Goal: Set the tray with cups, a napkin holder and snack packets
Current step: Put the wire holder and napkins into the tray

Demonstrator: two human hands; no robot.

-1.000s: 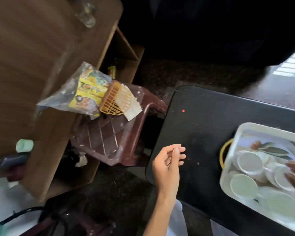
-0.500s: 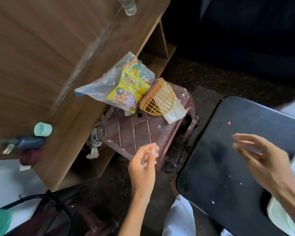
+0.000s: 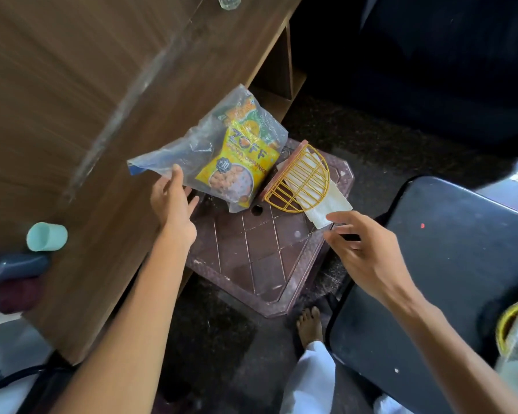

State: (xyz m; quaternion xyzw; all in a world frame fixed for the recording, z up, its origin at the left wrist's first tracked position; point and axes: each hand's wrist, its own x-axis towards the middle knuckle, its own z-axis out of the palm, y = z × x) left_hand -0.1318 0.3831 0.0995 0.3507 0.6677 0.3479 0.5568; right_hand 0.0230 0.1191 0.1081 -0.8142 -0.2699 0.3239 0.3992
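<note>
Pinch the bag [image 3: 222, 156] low with the open left hand [image 3: 174, 201], close the empty, spread right hand [image 3: 362, 249] on the holder [image 3: 299, 180], both lying on the stool [image 3: 260, 258], keeping napkins [image 3: 326, 210] inside.

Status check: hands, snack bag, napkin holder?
Left hand open, fingers touching the snack bag. Right hand open, just short of the napkin holder. Both items lie on the maroon stool. Nothing blocking.
</note>
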